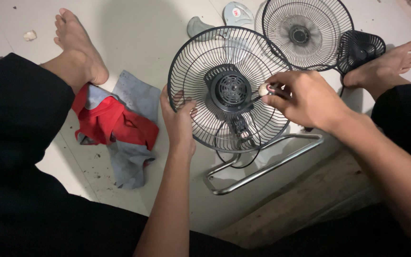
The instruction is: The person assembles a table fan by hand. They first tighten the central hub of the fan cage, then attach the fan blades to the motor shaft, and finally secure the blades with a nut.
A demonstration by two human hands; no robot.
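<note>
The person's black-trousered legs frame the bottom of the view, and between them both forearms reach forward to a round black wire fan guard with a black ribbed motor housing at its centre, held tilted above a bent silver tubular metal stand on the pale tiled floor. The left hand is closed on the guard's lower left rim, fingers hooked through the wires; the right hand is clenched around a screwdriver with a pale rounded handle end, its shaft pointing toward the housing. From here I judge that the tip could slip off its seat if the guard rocks in the one-handed grip, and it could jab the left fingers nearby; a loosened screw could also drop through the wires and roll away across the floor. A thin black cable loops below the housing and could snag the stand. Just left lies a crumpled red and grey cloth, beside a bare foot. Beyond the guard rest a second black wire guard, a small black domed grille cover near the other foot, and pale grey plastic fan blades, one bearing a small round red label near its top.
</note>
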